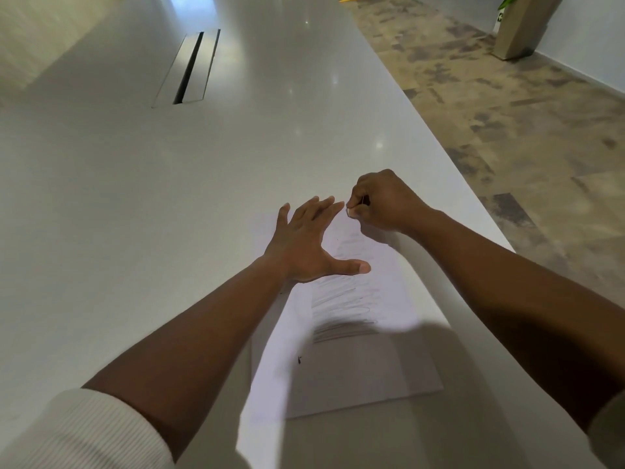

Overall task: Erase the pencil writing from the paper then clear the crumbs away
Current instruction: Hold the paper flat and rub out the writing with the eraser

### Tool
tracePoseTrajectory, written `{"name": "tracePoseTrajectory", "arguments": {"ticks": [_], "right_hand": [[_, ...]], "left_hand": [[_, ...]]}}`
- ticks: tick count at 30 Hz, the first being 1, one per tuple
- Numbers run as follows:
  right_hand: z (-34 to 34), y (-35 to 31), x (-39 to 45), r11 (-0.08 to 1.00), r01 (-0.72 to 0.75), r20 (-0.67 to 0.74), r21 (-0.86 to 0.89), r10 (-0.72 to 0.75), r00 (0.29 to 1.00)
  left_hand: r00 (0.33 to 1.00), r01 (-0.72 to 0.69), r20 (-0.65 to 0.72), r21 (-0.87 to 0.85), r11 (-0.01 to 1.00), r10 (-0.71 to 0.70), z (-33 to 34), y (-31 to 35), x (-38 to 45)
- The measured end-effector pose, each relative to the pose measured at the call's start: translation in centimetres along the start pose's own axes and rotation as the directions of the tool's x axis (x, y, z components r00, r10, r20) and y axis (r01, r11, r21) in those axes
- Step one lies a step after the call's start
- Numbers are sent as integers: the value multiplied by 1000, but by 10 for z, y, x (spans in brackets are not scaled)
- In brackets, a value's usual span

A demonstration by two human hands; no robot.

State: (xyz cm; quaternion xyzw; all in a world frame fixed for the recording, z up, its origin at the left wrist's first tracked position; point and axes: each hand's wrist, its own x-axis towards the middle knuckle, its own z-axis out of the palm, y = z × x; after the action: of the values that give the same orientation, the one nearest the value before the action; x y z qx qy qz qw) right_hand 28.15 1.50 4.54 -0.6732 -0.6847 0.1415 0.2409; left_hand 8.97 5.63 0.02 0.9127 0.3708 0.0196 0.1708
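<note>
Head view: left hand (306, 245) is lying flat with fingers spread, pressing down the far part of the paper (355, 363). Right hand (382, 201) is curled, pinching a small pale object at its fingertips, judged to be the eraser (350, 211); the object is too small to confirm. That hand is sitting at the far right corner of the sheet, just beyond the left fingertips.

Progress: pencil writing (341, 313) is showing plainly as dense scribble below the left thumb, nearer the person. Fainter marks are lying between the two hands; whether these are partly rubbed out cannot be told. A small dark speck is lying on the sheet below the scribble, possibly a crumb. Judgement: erasing is at an early stage at best, most of the marks are remaining, and the clearing of crumbs is not yet begun.

Edges and room: paper is lying on the table (135, 198), its right side running close along the table edge under the right forearm. Beyond that edge the floor (507, 113) is dropping away, so crumbs swept rightward would fall off. To the left of the left hand and beyond both hands the tabletop is offering wide room for strokes. A cable slot (189, 67) is sitting well beyond the hands. A planter (522, 25) is standing on the floor, far off to the right.
</note>
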Motion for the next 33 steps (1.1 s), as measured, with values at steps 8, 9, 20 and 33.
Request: {"name": "tracePoseTrajectory", "arguments": {"ticks": [8, 9, 20, 33], "right_hand": [[2, -3, -1, 994, 99, 85, 36, -102, 991], [4, -3, 0, 996, 85, 57, 28, -87, 995], [-7, -5, 7, 998, 46, 151, 37, -51, 987], [-5, 2, -10, 998, 39, 106, 56, -45, 993]], "left_hand": [[1000, 4, -10, -23, 1000, -4, -1, 1, -1], [1000, 2, -17, -45, 999, -3, -1, 1, -2], [1000, 7, -28, -47, 999, -9, 0, 1, -1], [1000, 11, 17, 25, 1000, -11, -1, 1, -1]]}}
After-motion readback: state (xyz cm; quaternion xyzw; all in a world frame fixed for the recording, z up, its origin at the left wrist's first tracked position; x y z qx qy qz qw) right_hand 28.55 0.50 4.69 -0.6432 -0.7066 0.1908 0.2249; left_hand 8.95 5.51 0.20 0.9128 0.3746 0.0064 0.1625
